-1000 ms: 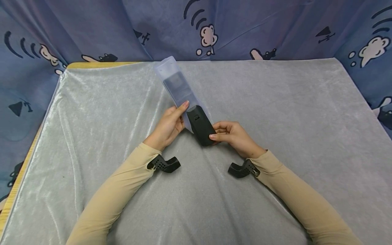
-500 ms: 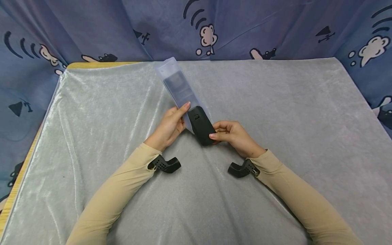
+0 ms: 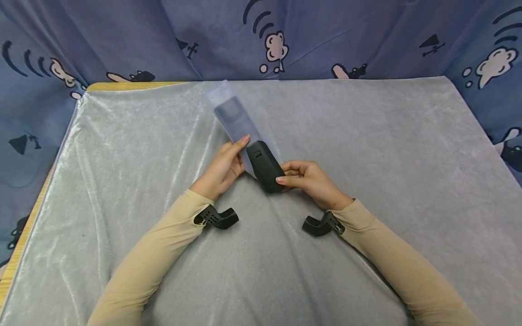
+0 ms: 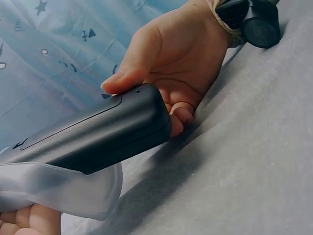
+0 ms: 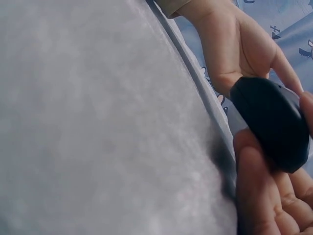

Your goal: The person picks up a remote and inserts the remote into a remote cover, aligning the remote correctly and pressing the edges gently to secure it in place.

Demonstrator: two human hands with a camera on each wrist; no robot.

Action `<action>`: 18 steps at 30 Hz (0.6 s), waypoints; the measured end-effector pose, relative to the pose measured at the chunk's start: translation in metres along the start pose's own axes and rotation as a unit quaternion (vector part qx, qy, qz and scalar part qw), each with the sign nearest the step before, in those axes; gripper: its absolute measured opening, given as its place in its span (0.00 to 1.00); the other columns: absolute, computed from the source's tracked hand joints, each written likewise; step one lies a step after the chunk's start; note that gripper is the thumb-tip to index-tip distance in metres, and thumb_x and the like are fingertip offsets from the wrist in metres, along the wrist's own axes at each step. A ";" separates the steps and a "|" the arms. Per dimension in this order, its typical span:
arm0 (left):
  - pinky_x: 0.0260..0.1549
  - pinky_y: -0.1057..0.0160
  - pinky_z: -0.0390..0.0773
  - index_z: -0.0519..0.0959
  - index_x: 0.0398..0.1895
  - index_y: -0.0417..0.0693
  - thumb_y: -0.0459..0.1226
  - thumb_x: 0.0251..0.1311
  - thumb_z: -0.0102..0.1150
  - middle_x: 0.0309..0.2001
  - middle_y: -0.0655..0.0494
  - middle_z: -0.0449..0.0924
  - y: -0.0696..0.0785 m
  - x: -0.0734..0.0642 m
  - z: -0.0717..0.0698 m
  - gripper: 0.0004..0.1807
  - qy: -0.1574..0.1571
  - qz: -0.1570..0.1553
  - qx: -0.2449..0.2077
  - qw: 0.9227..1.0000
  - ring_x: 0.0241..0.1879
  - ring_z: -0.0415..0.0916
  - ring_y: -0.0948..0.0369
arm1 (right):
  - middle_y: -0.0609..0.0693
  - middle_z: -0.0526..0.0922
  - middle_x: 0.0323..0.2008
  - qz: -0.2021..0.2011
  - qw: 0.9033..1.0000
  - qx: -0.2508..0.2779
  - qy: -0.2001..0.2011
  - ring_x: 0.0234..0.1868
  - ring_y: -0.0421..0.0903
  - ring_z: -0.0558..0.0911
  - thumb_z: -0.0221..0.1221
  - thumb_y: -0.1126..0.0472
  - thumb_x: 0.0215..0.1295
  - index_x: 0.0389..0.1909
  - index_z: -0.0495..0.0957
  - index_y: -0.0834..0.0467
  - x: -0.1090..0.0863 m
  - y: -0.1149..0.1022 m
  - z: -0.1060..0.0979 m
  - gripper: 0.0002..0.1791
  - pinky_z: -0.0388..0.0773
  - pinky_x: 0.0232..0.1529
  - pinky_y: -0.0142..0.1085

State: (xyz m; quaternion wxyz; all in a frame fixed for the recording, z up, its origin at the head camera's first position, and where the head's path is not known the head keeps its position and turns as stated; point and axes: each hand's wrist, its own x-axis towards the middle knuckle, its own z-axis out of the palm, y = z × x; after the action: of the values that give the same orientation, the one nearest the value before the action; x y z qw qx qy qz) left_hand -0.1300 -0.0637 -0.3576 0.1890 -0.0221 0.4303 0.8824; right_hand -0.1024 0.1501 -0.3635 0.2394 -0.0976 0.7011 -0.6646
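My left hand (image 3: 222, 170) grips a translucent plastic sleeve (image 3: 220, 93), its thumb lying on top near the sleeve's lower end. A dark rectangle shows through the plastic. At that lower end sits a black device (image 3: 265, 165) that looks like a remote control, with a small latch on its upward face. My right hand (image 3: 307, 179) pinches the device's near end between thumb and fingers. In the left wrist view, the sleeve's rounded edge (image 4: 105, 196) lies along the underside of the device (image 4: 122, 127). How far the device reaches inside the sleeve, I cannot tell.
A grey velvet cloth (image 3: 387, 136) covers the table, wrinkled in places. The wooden table edge (image 3: 130, 86) shows at the back left. A blue patterned curtain (image 3: 318, 36) hangs behind and at both sides. Black camera mounts (image 3: 220, 218) stick out from both wrists.
Both hands keep their hold. The sleeve's far end has dipped slightly and shifted a little to the left; the black device has moved slightly left with it.
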 end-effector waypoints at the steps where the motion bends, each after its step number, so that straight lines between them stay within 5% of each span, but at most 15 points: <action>1: 0.32 0.67 0.80 0.70 0.39 0.41 0.32 0.71 0.40 0.31 0.55 0.82 0.001 0.000 0.000 0.07 0.002 -0.001 -0.006 1.000 0.32 0.80 0.63 | 0.52 0.83 0.36 0.000 1.000 0.000 -0.003 0.34 0.43 0.82 0.58 0.72 0.60 0.49 0.72 0.76 0.000 0.000 0.000 0.17 0.81 0.40 0.38; 18: 0.30 0.67 0.81 0.71 0.37 0.39 0.31 0.71 0.40 0.30 0.53 0.82 0.013 0.001 -0.004 0.08 0.006 0.020 -0.023 1.000 0.30 0.81 0.62 | 0.55 0.83 0.32 -0.003 0.999 0.027 -0.023 0.34 0.46 0.83 0.58 0.75 0.60 0.47 0.71 0.78 0.000 0.000 0.000 0.15 0.81 0.42 0.39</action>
State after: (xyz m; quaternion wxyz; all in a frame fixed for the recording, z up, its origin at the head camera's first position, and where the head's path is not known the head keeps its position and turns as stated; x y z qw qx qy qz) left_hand -0.1355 -0.0739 -0.3505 0.1678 -0.0234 0.4113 0.8956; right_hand -0.1023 0.1502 -0.3638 0.2559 -0.1087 0.6769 -0.6815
